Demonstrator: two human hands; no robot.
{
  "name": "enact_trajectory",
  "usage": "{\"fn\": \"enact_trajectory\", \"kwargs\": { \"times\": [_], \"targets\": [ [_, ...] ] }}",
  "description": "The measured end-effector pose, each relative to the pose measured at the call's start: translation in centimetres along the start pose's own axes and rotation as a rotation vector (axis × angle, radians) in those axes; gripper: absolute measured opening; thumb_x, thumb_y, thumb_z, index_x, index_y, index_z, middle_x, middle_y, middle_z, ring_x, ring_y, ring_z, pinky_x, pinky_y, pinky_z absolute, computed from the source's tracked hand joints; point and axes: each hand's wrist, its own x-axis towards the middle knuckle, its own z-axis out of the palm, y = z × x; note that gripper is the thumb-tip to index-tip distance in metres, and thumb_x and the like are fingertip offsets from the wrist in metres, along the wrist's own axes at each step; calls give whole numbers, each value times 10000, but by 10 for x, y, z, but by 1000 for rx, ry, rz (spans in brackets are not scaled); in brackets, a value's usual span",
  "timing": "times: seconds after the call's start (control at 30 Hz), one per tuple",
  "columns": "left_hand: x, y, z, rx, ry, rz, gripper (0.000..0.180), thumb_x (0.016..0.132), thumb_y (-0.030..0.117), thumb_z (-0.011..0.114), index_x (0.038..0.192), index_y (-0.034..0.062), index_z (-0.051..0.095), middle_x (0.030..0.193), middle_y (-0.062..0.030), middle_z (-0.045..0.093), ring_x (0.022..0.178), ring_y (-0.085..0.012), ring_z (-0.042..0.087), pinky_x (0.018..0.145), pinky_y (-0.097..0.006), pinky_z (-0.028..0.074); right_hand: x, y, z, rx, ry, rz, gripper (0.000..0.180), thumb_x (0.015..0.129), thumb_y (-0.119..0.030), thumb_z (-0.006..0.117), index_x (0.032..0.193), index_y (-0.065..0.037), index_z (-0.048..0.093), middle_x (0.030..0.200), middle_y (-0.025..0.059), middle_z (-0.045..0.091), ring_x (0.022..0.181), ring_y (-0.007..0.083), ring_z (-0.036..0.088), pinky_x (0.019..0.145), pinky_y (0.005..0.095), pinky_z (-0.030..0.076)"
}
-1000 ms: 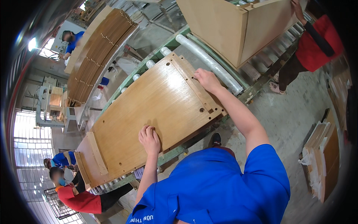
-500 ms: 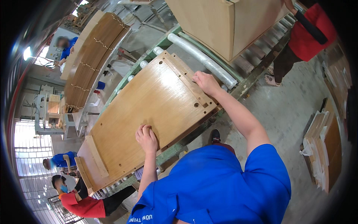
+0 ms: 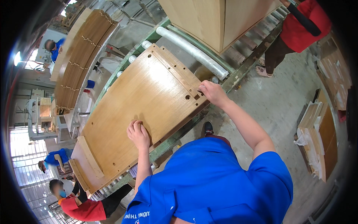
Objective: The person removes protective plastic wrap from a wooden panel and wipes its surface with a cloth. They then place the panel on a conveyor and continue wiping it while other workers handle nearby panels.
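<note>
A large wooden panel (image 3: 123,100) with a glossy face lies slantwise in front of me. Dark round holes dot its edges, and a wooden strip (image 3: 175,72) runs along its right end. My left hand (image 3: 138,135) rests on the panel near its front edge, its fingers curled together; whatever they may hold is hidden. At the panel's right front corner, my right hand (image 3: 214,92) pinches its thumb and fingers together beside the strip's end and small holes. What lies in that pinch is too small to make out. Another crosspiece (image 3: 90,156) sits at the left end.
A green-framed roller conveyor (image 3: 190,52) carries the panel and a tall wooden cabinet (image 3: 194,22) beyond it. Stacked curved panels (image 3: 80,63) stand at left. One person in red (image 3: 304,28) stands far right, another (image 3: 80,209) at lower left. Boards (image 3: 317,138) lean at right.
My right hand has moved along the strip towards me, to the panel's near right corner. My left hand stays curled on the panel. The whole view has shifted slightly.
</note>
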Motion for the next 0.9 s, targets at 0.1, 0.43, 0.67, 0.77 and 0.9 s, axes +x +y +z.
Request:
{"fn": "enact_trajectory", "kwargs": {
  "times": [0.1, 0.43, 0.67, 0.77, 0.9],
  "targets": [
    [0, 1, 0, 5, 0, -7, 124, 815, 107, 533, 929, 93, 580, 1087, -88, 522, 1059, -285, 441, 910, -406, 332, -10, 1, -5, -9, -10, 7, 169, 869, -206, 521, 872, -37, 510, 820, 153, 596, 775, 350, 578, 645, 428, 456],
    [1, -1, -2, -15, -26, -38, 153, 818, 117, 523, 963, 96, 571, 1103, -97, 511, 1076, -293, 425, 935, -414, 312, -15, -9, -20, -79, -105, -16, 153, 861, -204, 532, 849, -53, 507, 778, 144, 590, 729, 346, 577, 623, 421, 458],
    [0, -3, 0, -12, -11, -43, 143, 811, 112, 528, 947, 94, 568, 1090, -94, 511, 1076, -290, 424, 927, -415, 319, 1, -23, -23, -284, -236, 127, 211, 856, -245, 516, 824, -37, 497, 740, 183, 597, 744, 369, 584, 643, 454, 454],
    [0, -3, -1, -11, -7, -43, 141, 810, 109, 530, 945, 96, 568, 1085, -92, 513, 1073, -290, 426, 923, -414, 322, 10, -32, -16, -362, -236, 179, 230, 852, -250, 517, 824, -22, 496, 732, 206, 592, 728, 385, 581, 641, 463, 453],
    [2, 1, -1, -7, -2, -32, 140, 805, 106, 534, 940, 99, 569, 1081, -91, 515, 1066, -290, 429, 920, -414, 325, 12, -25, -6, -158, -62, 231, 201, 874, -215, 498, 879, -15, 521, 709, 184, 587, 651, 330, 585, 586, 411, 464]
  ]
}}
